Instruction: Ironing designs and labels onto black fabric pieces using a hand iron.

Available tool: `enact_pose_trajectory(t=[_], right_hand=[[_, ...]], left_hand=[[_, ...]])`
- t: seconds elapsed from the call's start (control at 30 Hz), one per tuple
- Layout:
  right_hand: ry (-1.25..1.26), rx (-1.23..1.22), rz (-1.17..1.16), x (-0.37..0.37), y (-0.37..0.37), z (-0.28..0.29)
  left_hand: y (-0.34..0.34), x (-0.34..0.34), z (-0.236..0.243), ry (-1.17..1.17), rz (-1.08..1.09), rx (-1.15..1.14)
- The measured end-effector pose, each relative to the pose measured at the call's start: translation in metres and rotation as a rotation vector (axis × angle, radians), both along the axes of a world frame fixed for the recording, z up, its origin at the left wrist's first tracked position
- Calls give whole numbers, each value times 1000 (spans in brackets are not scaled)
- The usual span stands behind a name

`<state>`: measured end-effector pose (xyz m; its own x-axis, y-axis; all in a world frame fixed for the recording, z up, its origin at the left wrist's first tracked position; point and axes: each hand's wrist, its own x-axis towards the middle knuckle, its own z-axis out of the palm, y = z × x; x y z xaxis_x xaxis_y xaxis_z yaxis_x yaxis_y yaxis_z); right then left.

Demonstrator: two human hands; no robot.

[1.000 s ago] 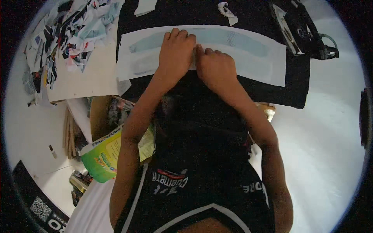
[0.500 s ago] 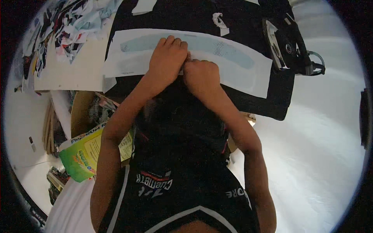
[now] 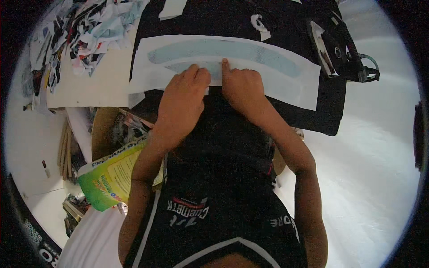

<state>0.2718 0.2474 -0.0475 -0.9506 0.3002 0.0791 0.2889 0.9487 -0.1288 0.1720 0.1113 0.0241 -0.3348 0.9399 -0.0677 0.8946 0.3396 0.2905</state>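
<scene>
A long white sheet [image 3: 304, 91] lies across a black padded board [image 3: 328, 100]. It has a curved pale blue dotted strip [image 3: 214, 48] along it and a second pale blue patch [image 3: 214, 68] below that, partly covered by my hands. My left hand [image 3: 185, 100] rests at the sheet's near edge, its fingers curled together by the patch. What is between them is hidden; a small white bit shows beside the fingertips. Close on its right, my right hand [image 3: 243, 87] presses its straight index finger onto the sheet. Its other fingers are folded, and I see nothing held there.
A black iron [image 3: 333, 51] stands at the board's right edge. White scraps [image 3: 260, 27] lie on the far part of the board. To the left, cloth offcuts [image 3: 96, 33] cover a pale tabletop [image 3: 91, 87]. Below it are a cardboard box [image 3: 102, 129] and a green-yellow bag [image 3: 109, 178].
My hands, close together before, have drawn apart. The left has moved nearer to me, uncovering more of the blue strip, and my right index finger now stretches out on the sheet.
</scene>
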Motion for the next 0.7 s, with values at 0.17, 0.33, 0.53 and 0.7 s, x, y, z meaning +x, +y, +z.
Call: enact_pose_trajectory(t=[0.17,0.33,0.53,0.7], right_hand=[[-93,-67,-17,1,1,4],[33,-49,-124,-2,5,-3],[263,-160,-264,32,10,22],[404,-55,-472,117,23,13]], left_hand=[[-34,-8,27,-166,194,96],[-47,-27,12,-49,193,15],[-67,-55,-27,-88,247,-21],[-87,-72,-36,142,216,-114]])
